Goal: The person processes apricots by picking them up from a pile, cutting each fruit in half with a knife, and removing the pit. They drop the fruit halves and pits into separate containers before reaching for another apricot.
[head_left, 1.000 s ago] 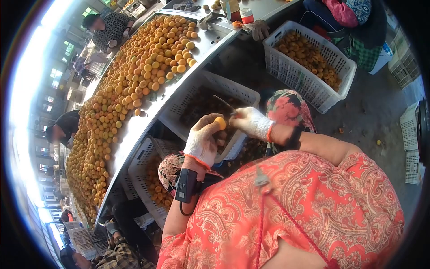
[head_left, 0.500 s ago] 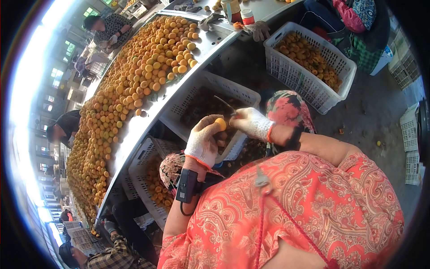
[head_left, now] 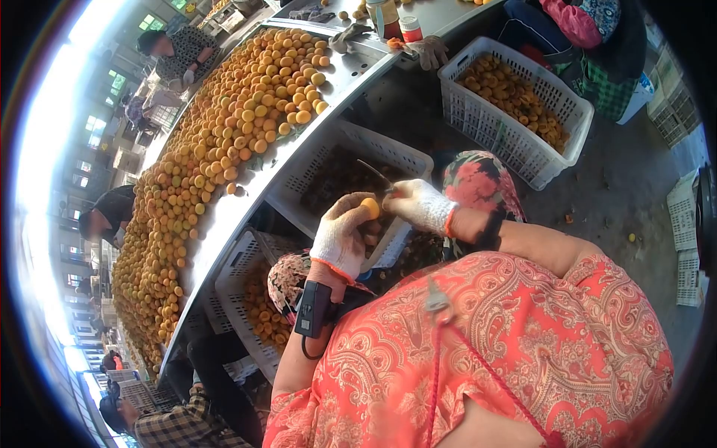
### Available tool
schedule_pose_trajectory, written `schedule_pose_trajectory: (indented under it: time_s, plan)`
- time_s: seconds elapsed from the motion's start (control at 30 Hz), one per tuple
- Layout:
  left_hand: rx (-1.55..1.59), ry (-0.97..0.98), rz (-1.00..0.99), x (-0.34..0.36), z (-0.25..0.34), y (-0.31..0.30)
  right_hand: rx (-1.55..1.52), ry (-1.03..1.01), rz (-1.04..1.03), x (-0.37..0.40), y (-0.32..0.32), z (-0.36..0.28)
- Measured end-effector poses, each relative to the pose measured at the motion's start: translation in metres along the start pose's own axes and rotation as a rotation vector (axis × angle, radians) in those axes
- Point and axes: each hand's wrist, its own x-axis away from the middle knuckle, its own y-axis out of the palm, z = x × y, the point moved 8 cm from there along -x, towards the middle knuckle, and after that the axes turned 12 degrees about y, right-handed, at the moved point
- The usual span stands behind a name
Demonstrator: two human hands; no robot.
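Note:
My left hand (head_left: 340, 233), in a white knit glove with soiled fingertips, is closed around an apricot (head_left: 370, 208). Facing it, my gloved right hand (head_left: 423, 204) grips a small knife (head_left: 376, 172), its thin curved blade pointing up and to the left. The knife's handle is hidden in my fingers. Both hands hover over a white crate (head_left: 407, 149) with dark contents low inside it. Just beyond the crate, a heap of whole apricots (head_left: 216, 142) covers the metal table (head_left: 280, 160).
Halved apricots fill a white crate (head_left: 515, 112) at the right; another crate (head_left: 250, 299) with apricot pieces stands below the table, left of my knee. A jar (head_left: 385, 19), a red-and-white container (head_left: 411, 30) and gloves (head_left: 429, 52) lie at the table's far end. Co-workers sit around the table.
My two hands stay almost in place, with the apricot and knife still held. A co-worker's hand at the upper left has lowered, and the person at the lower left has shifted slightly.

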Motion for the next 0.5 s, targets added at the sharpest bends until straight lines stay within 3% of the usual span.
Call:
schedule_pose_trajectory:
  time_s: [0.5]
  plan:
    - [0.006,-0.020,0.005,0.0013,-0.0040,0.0007,-0.011,-0.019,-0.010,-0.0047,0.0003,0.0041]
